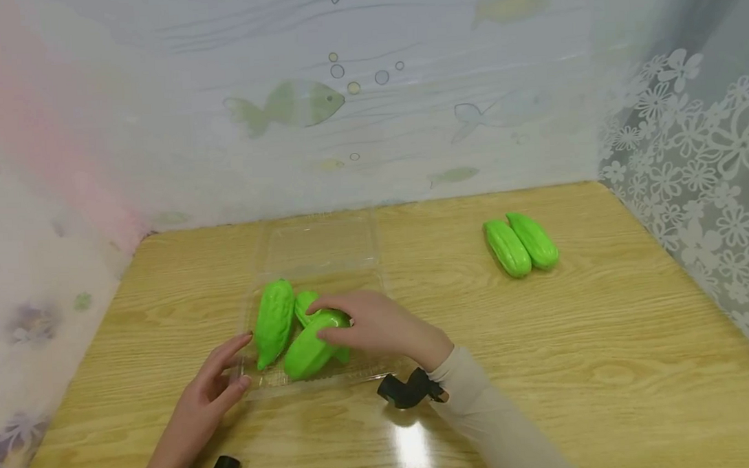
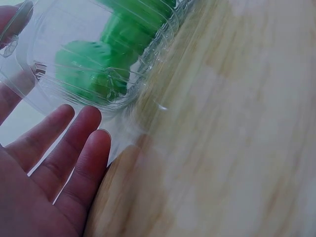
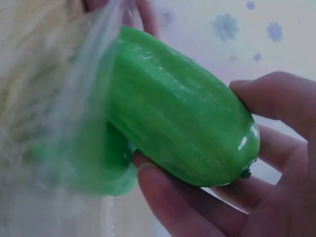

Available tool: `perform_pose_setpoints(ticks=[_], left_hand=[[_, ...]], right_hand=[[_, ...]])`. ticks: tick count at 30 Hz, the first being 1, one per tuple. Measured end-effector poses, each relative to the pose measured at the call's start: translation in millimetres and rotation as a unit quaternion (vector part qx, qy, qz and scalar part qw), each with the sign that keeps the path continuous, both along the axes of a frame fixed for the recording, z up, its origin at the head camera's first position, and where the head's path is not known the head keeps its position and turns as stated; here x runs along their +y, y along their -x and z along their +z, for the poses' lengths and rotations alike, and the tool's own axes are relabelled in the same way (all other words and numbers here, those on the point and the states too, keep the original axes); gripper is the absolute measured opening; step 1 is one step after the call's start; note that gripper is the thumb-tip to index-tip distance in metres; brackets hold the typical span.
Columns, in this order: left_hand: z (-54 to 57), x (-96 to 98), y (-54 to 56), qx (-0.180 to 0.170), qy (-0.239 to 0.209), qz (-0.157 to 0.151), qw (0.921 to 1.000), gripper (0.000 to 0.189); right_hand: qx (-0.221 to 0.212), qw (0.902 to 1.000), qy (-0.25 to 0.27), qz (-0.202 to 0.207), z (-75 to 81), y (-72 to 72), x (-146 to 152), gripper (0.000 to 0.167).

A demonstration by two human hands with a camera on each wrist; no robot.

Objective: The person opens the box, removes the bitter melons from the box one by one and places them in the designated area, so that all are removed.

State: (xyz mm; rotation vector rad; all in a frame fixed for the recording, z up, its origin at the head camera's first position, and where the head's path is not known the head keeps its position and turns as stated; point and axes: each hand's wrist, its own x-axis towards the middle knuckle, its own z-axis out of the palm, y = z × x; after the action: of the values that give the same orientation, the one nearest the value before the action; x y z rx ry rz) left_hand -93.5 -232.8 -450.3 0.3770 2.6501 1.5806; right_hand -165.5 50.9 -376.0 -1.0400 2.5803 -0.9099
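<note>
My right hand (image 1: 378,327) grips a ridged green toy gourd (image 3: 182,108) near its stem end, thumb on one side and fingers on the other. The gourd slants over a clear plastic box (image 1: 293,388), its far end low inside. Beneath it, another green gourd (image 1: 305,305) shows partly. A bumpy green gourd with a pointed tip (image 1: 275,323) lies along the box's left side. At the front left corner, my left hand (image 1: 206,388) holds the box between thumb and index finger; the other fingers (image 2: 81,153) extend beside its wall.
Two more green gourds (image 1: 522,245) lie side by side at the back right of the wooden table (image 1: 602,357). The box's clear lid (image 1: 322,243) lies open toward the wall (image 1: 408,136). Black bands (image 1: 407,390) are around the wrists.
</note>
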Motion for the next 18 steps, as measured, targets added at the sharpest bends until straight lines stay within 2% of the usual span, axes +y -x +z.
perform_pose_setpoints(ticks=[4, 8, 14, 18], left_hand=[[-0.8, -0.3, -0.2, -0.001, -0.007, -0.005, 1.0, 0.052], [-0.9, -0.2, -0.2, -0.003, -0.007, -0.006, 1.0, 0.053], [0.8, 0.3, 0.1, -0.007, 0.001, 0.0, 1.0, 0.053], [0.3, 0.3, -0.1, -0.006, -0.006, -0.002, 1.0, 0.053]], right_hand=[[-0.019, 0.9995, 0.001, -0.025, 2.7, 3.0, 8.1, 0.034], [-0.042, 0.996, 0.046, -0.065, 2.1, 8.6, 17.7, 0.03], [-0.104, 0.9784, 0.134, -0.118, 0.7, 19.1, 29.2, 0.027], [-0.11, 0.9734, 0.141, -0.143, 1.8, 23.0, 33.6, 0.031]])
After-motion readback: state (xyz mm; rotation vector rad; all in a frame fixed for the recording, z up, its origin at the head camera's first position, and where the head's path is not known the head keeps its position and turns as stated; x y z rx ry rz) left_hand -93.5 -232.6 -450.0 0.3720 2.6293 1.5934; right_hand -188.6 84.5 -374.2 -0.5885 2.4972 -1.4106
